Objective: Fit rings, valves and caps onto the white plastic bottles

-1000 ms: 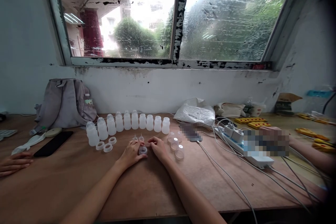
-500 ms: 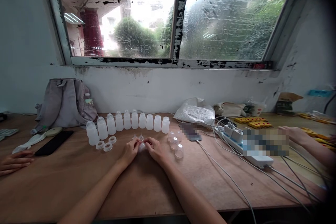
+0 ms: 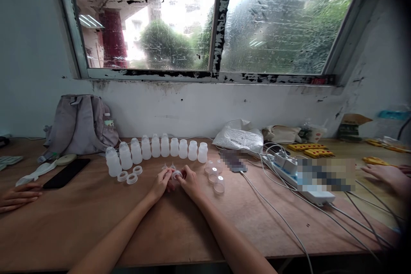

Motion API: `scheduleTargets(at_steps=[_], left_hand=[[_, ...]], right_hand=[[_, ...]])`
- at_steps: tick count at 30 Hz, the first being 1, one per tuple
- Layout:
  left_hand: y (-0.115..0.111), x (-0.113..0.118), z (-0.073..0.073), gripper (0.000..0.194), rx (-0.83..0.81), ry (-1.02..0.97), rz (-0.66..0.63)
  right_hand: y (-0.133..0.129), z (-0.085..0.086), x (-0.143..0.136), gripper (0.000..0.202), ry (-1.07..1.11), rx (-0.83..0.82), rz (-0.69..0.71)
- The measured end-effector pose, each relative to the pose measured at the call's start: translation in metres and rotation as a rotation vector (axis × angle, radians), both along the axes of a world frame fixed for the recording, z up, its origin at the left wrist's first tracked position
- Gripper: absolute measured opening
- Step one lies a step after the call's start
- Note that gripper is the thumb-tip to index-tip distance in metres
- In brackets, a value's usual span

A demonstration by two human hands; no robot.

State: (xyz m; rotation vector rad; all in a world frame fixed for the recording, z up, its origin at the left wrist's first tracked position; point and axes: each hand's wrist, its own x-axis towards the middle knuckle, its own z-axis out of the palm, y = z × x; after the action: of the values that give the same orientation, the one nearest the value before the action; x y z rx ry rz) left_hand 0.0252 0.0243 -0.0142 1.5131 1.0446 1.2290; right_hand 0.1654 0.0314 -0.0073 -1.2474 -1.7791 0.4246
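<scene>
Between my two hands is a whitish bottle ring (image 3: 176, 174), its round rim facing up toward me. The thumb and fingers of my right hand (image 3: 189, 180) close on its right side. My left hand (image 3: 162, 180) closes round its left side, with some fingertips hidden beneath. Just beyond my fingers stand clear bottle nipples (image 3: 172, 165), partly covered by my hands. Loose white rings (image 3: 131, 178) lie to the left. Clear domed caps (image 3: 218, 185) sit on the right. Behind them, frosted baby bottles (image 3: 155, 146) form a curved row, some capped and some open at the top.
Left are a black phone (image 3: 67, 174), a grey backpack (image 3: 80, 126) and another person's hand (image 3: 22, 197). Right are a plastic bag (image 3: 239, 137), a power strip (image 3: 316, 192) with trailing cables, yellow pieces (image 3: 317, 153) and another person's hand (image 3: 385, 175). The wooden table's front edge (image 3: 189, 262) is near me.
The ring has come into view between my hands, and my right fingers have shifted onto its side. At the far right, the other person's hand has moved right toward yellow pieces.
</scene>
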Motion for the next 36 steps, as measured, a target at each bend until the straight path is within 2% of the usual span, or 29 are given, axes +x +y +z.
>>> scheduleTargets(at_steps=[5, 14, 26, 29, 33, 36], left_hand=[[-0.005, 0.002, 0.002, 0.025, 0.027, 0.038, -0.022], [-0.01, 0.006, 0.005, 0.026, 0.022, 0.054, -0.052], [-0.015, 0.003, 0.006, 0.025, 0.097, 0.123, -0.124], [-0.014, 0.005, 0.006, 0.025, 0.09, 0.128, -0.082], [-0.007, 0.006, 0.002, 0.038, 0.0, 0.007, 0.078], [-0.003, 0.002, 0.002, 0.05, -0.055, -0.055, 0.072]], right_hand=[[0.002, 0.0, 0.002, 0.01, 0.013, -0.058, -0.054], [0.004, 0.001, 0.002, 0.008, 0.074, -0.091, -0.088], [0.009, -0.004, 0.006, 0.006, 0.09, -0.078, -0.07], [0.008, -0.004, 0.007, 0.008, 0.113, -0.035, -0.03], [0.003, -0.001, 0.004, 0.006, 0.161, 0.0, 0.045], [0.001, 0.0, 0.002, 0.003, 0.164, 0.011, 0.089]])
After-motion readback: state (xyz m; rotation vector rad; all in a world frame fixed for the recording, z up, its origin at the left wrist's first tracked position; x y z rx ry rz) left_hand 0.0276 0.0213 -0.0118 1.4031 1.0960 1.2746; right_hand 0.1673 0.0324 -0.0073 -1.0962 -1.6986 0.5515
